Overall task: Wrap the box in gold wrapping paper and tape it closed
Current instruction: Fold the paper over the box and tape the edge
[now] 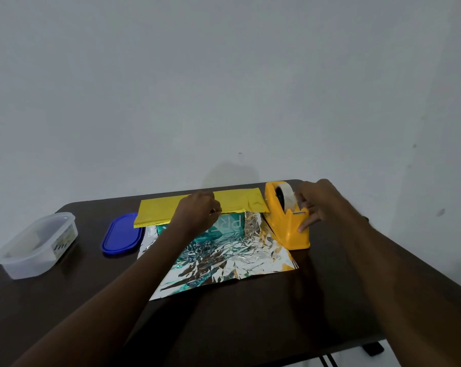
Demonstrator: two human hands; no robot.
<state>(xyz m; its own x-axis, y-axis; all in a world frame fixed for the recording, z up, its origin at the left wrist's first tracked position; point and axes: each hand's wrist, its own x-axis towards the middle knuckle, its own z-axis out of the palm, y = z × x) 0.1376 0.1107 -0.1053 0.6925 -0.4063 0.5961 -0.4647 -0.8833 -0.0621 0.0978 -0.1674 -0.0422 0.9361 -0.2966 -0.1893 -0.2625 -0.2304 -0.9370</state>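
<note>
A: Why is the paper [197,250] spread so wide on the table [65,313]?

B: It lies silver side up, crumpled and shiny, so the gold face ends up outside. The far flap is already folded over the box [229,223] and shows as a flat gold band running off both sides of the left hand [197,213]. The near half lies loose on the table, on the wrist side of that hand.

A: And the left hand itself?

B: It sits on the flap at the box's top edge, fingers bent down onto the paper. I judge it is pinning the flap so it cannot spring back while tape is fetched. Whether it pinches the edge or only presses, I cannot tell.

A: Where is the box, then?

B: Right under those fingers, mostly covered. Only its teal near face with pale lettering shows, just beside the left fingertips.

A: The right hand [314,205]?

B: On the yellow dispenser [287,221], which stands on the paper's right edge. Its fingers curl over the roll and down the body, the thumb hidden; probably steadying it to pull a strip.

A: Anything else?

B: Well left of the left hand, a blue lid [122,234] and a clear tub [36,245].
</note>
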